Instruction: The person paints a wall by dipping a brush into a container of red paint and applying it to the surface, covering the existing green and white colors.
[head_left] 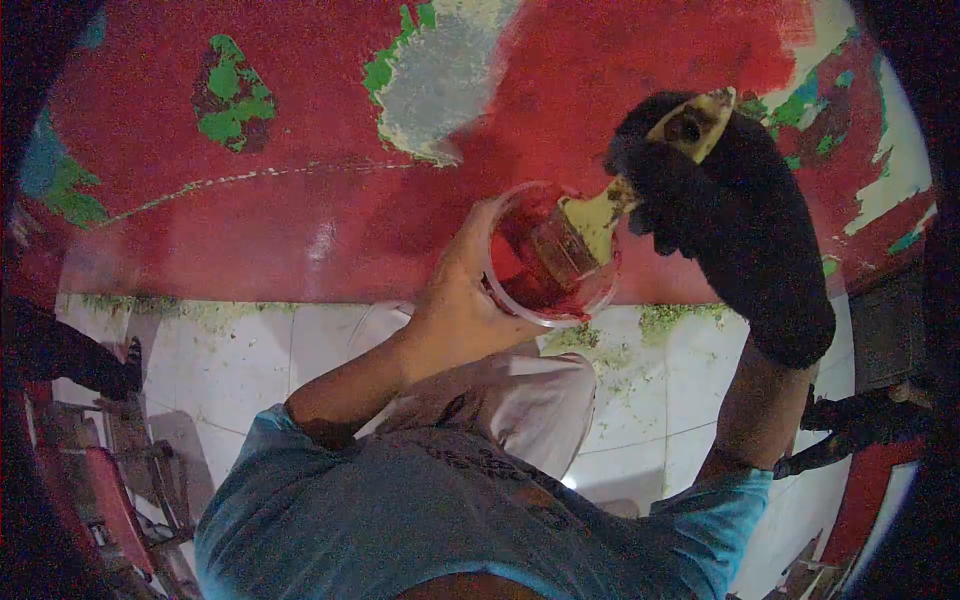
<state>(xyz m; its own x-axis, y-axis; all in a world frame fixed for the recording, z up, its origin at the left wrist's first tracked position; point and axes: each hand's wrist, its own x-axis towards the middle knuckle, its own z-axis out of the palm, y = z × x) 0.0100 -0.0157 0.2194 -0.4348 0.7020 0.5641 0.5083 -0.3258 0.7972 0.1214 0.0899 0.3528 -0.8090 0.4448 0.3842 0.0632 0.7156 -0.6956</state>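
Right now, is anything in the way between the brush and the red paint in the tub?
Nothing I can see. The gloved right hand holds the brush with its bristles at the open tub, and the left hand grips its side.

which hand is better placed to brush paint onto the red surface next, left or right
Probably the right: the gloved right hand already grips the brush and is near the red surface. The bare left hand is busy holding the cup of red paint.

The paint (510, 262) is red, brush (592, 220) cream, glove (745, 205) black.
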